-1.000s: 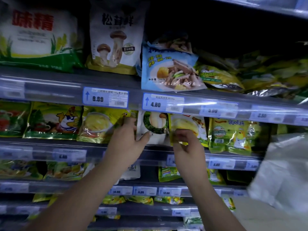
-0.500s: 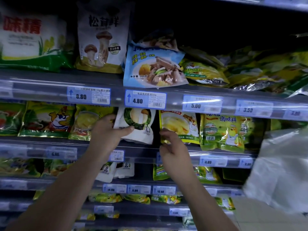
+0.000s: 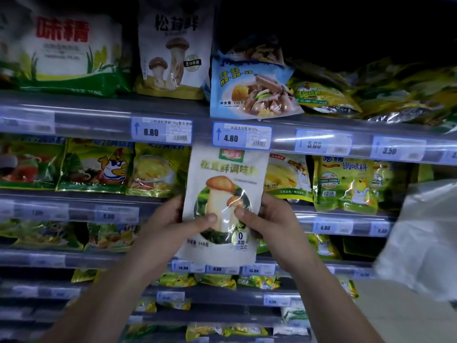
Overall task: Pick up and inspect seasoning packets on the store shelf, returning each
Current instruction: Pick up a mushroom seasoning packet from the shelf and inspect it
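Half a second ago the packet (image 3: pixel 226 179) was still on the shelf (image 3: pixel 81 199); now it's out, held upright in front. Dim store aisle, rows of yellow-green bags (image 3: pixel 94 167), blue price tags (image 3: pixel 162 131), lower ones too blurry to read. Both the left hand (image 3: pixel 170 226) and right hand (image 3: pixel 272 219) grip its lower sides, thumbs on front.

The mushroom packet (image 3: pixel 223 206) is upright in front of the shelves, between the left hand (image 3: pixel 170 227) at its left edge and the right hand (image 3: pixel 272 219) at its right edge, with both thumbs on its front. Its top sits just under the 4.80 price tag (image 3: pixel 242 136) on the upper shelf rail (image 3: pixel 74 125). Directly above that tag a leaning packet (image 3: pixel 249 87) overhangs the upper shelf, and a tall pouch (image 3: pixel 174 50) stands left of it. A plastic bag (image 3: pixel 425 233) is at far right.
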Demonstrator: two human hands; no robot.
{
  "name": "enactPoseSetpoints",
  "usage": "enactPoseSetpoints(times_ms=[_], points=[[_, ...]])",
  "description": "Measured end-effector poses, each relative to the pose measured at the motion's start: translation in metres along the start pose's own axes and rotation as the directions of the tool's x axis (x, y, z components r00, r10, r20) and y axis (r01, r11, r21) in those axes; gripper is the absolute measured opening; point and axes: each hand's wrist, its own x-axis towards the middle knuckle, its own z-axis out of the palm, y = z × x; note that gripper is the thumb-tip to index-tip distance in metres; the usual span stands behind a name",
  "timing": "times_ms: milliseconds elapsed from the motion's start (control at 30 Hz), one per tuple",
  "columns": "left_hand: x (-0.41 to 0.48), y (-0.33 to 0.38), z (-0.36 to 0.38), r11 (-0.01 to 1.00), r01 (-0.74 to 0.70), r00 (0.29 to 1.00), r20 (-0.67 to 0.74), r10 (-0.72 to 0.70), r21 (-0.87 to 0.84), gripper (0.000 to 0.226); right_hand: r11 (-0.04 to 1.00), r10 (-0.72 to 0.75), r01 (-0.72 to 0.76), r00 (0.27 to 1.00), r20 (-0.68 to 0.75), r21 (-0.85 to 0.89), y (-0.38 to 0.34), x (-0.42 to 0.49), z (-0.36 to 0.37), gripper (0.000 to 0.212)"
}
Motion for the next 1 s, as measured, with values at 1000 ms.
enactPoseSetpoints(times_ms=[1000], points=[[-0.013,-0.013,0.041,0.998,0.003,0.998,0.066,0.002,-0.063,0.021,0.957,0.198,-0.159,0.97,-0.143,0.243,0.004,-0.056,-0.037,0.03]])
